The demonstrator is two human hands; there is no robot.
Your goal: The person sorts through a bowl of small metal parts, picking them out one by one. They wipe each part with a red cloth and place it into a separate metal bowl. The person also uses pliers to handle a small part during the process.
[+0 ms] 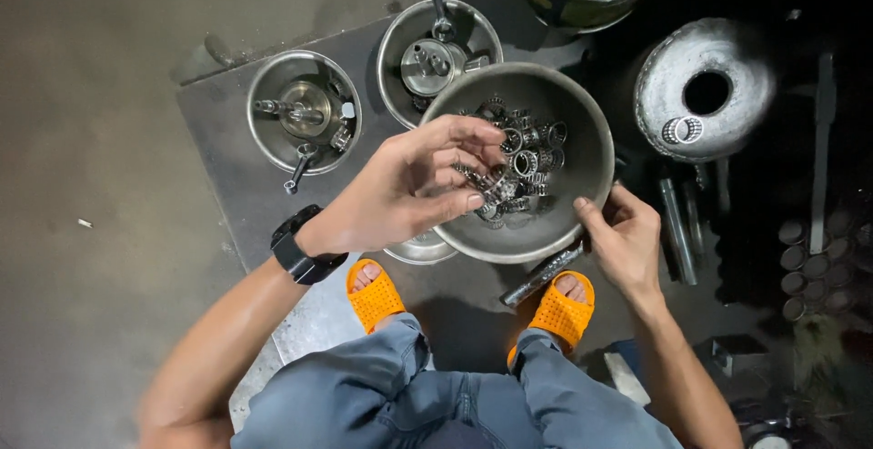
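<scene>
1. I'm looking straight down: the big metal bowl (582, 203) sits dead centre on a dark floor mat (227, 153), and the mat's left edge runs out at nine o'clock onto bare grey concrete (82, 94), the widest open room in view.
2. At eleven o'clock of the bowl, two smaller steel bowls: the left small bowl (264, 135) and the rear small bowl (400, 26), each holding machined parts. The rear one's rim touches the big bowl's rim, no gap there.
3. At three o'clock it's crowded: a grey round casting with a hole (705, 90) stands just beside the bowl, dark rods and cylinders past it.
4. At one o'clock, a bucket (582, 8) of more rings at the frame's top edge.
5. Left hand (409, 190) is over the bowl's left half, fingers curled narrow, pinched on a needle bearing cage (498, 181), with a black wristwatch (305, 249) on that wrist.
6. The heap of bearing cages (532, 153) lies in the bowl's bottom, just right of those fingertips.
7. Right hand (627, 240) is at five o'clock on the bowl, thumb pressed on the rim, fingers folded under; I can't tell how tightly they grip.
8. Orange sandals (375, 296) plant at six o'clock, a metal bar (541, 276) lying between them.
</scene>
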